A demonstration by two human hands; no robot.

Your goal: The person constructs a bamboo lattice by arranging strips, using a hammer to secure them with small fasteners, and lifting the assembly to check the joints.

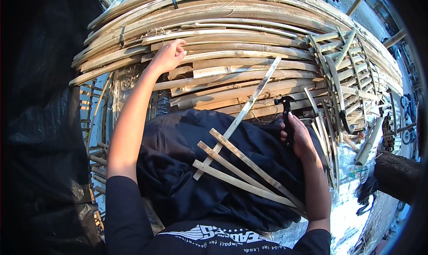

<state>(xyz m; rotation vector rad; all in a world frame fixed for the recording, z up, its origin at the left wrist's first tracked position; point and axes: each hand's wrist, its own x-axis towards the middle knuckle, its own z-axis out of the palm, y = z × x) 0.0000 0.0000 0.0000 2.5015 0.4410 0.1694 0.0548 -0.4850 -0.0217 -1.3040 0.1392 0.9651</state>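
Long strip (237,117) on lap, lower left to upper right, pointing away from body. Three slats (249,162) cross near its lower end, fanned, bunching toward lower right. All of it left of right hand (301,137), which is nearer, closed round hammer (286,112), head up. Left hand (170,56) up at bamboo pile (249,47), well apart from strip, fingers half curled, can't tell if it's got anything. Writing: white print (214,232) on shirt, upside down, plus stars. No labels readable elsewhere.
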